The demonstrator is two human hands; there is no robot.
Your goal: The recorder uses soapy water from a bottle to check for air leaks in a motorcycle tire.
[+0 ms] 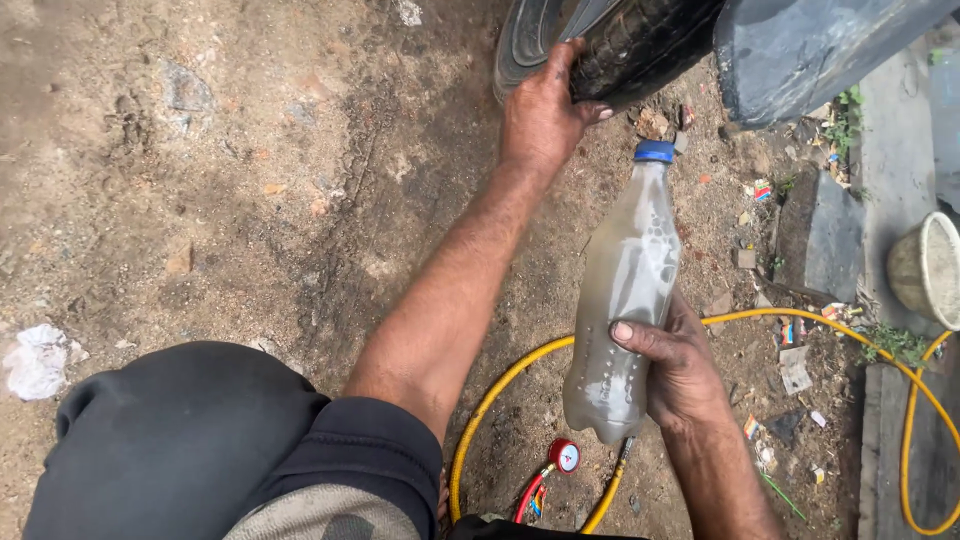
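My left hand reaches forward and grips the tread of a black tyre at the top of the head view, fingers curled over its edge. My right hand holds a clear plastic bottle around its lower half. The bottle stands upright, has a blue cap and carries cloudy liquid. It hangs above the dirt ground, a little below and right of the tyre.
A yellow hose loops over the ground under the bottle, ending by a small red pressure gauge. Dark stone slabs and litter lie at the right, with a pale basket at the edge. My bent knee fills the lower left.
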